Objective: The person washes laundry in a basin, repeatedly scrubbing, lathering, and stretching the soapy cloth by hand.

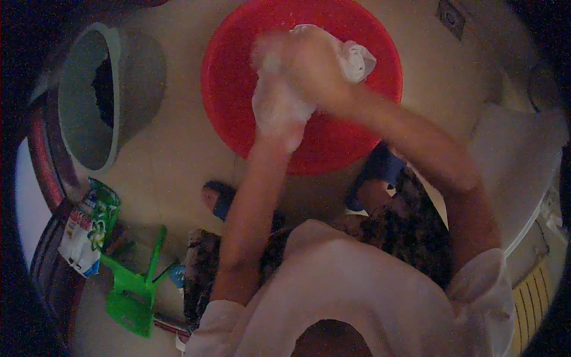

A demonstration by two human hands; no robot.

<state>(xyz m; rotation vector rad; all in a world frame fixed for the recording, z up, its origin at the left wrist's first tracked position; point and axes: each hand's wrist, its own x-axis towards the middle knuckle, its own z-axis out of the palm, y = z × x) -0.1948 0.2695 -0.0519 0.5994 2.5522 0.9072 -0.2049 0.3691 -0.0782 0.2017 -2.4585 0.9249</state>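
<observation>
A white cloth is bunched between my two hands above a red basin on the floor. My left hand is mostly covered in white, either the cloth or suds, and its fingers are hard to see. Across it lies my right hand, smeared by motion, closed on the cloth and pressed against the left. Part of the cloth sticks out past my right hand, toward the basin's right side.
A pale grey-green bucket with something dark inside stands at the left. Below it are a green and white packet and a bright green plastic object. A floor drain lies at the far right. My feet are in dark slippers near the basin.
</observation>
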